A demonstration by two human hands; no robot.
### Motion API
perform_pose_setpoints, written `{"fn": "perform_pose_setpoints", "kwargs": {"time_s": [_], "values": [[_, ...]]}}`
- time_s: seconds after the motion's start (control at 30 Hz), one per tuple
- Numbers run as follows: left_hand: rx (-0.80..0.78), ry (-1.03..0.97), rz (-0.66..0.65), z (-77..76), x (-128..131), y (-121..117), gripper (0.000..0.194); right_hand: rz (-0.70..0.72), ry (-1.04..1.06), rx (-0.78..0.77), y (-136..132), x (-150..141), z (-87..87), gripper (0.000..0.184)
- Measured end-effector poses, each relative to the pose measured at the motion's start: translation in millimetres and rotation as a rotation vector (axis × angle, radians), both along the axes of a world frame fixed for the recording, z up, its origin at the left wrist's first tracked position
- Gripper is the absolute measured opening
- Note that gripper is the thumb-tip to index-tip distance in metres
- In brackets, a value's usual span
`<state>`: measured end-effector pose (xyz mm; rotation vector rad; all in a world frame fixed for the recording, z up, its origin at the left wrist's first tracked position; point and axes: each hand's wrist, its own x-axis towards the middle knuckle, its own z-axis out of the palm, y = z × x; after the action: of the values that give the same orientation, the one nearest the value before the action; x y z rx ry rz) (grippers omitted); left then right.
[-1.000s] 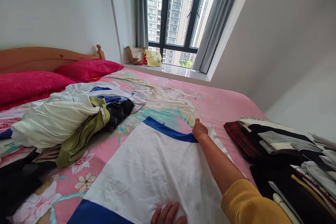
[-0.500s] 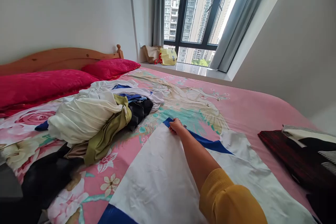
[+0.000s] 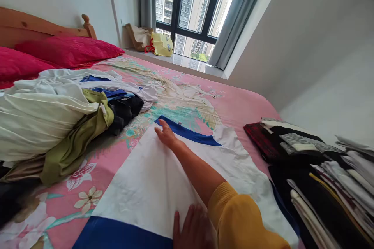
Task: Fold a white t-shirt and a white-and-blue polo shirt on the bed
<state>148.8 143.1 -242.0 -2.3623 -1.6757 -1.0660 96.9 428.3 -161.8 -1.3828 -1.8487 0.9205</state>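
Note:
A white garment with blue bands (image 3: 146, 179) lies spread out on the bed; its exact kind I cannot tell. My right hand (image 3: 166, 134) reaches across it from the right and rests near the upper blue band, fingers apart and not gripping. At the bottom edge of the view, my left hand (image 3: 193, 227) lies with spread fingers on the white cloth beside the lower blue band. Part of that hand is cut off by the frame and the mustard sleeve (image 3: 245, 221).
A heap of loose clothes (image 3: 58, 113) lies on the left of the bed. Stacks of folded clothes (image 3: 315, 171) sit on the right. Red pillows (image 3: 70, 50) rest by the wooden headboard (image 3: 43, 25). Bags (image 3: 162, 44) stand on the window sill.
My view has swung right, showing more folded clothes. My right hand has let go of the garment's blue upper corner. My left hand has come into view on the cloth.

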Motion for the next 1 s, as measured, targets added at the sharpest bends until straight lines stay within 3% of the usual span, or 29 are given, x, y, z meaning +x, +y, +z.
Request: {"fn": "perform_pose_setpoints", "kwargs": {"time_s": [0.1, 0.2, 0.27, 0.33, 0.37, 0.47, 0.53, 0.67, 0.87, 1.0], "values": [[0.112, 0.068, -0.061, 7.7, -4.7, 4.5, 0.038, 0.340, -0.054, 0.234, -85.1, 44.7, 5.2, 0.039], [0.071, 0.130, -0.098, 20.4, -8.8, 3.0, 0.042, 0.377, -0.261, 0.213, -147.7, 133.5, 0.6, 0.040], [0.042, 0.179, -0.111, 27.7, -9.5, 0.5, 0.044, 0.195, -0.507, 0.085, -160.5, 210.5, 0.5, 0.042], [0.031, 0.203, -0.107, 32.1, -8.4, -1.3, 0.045, -0.232, -0.728, -0.114, -155.5, 287.7, 6.3, 0.038], [0.026, 0.203, -0.096, 33.2, -7.6, -1.7, 0.045, -0.362, -0.756, -0.159, -150.0, 321.8, 10.8, 0.036], [0.009, 0.200, -0.085, 34.3, -4.8, -1.7, 0.045, -0.513, -0.745, -0.222, -133.9, 390.7, 22.9, 0.033], [0.009, 0.202, -0.085, 35.3, -3.5, -1.4, 0.044, -0.538, -0.714, -0.260, -126.1, 406.6, 24.7, 0.031], [0.013, 0.222, -0.070, 39.4, -2.5, -2.2, 0.043, -0.559, -0.652, -0.326, -110.0, 401.1, 18.4, 0.036], [0.031, 0.281, -0.067, 38.8, -2.9, -1.5, 0.042, -0.559, -0.497, -0.292, -85.9, 403.6, 19.1, 0.015], [0.015, 0.280, -0.058, 35.4, -2.1, 0.8, 0.042, -0.693, -0.408, -0.226, -96.7, 407.1, 28.8, 0.018]]}}
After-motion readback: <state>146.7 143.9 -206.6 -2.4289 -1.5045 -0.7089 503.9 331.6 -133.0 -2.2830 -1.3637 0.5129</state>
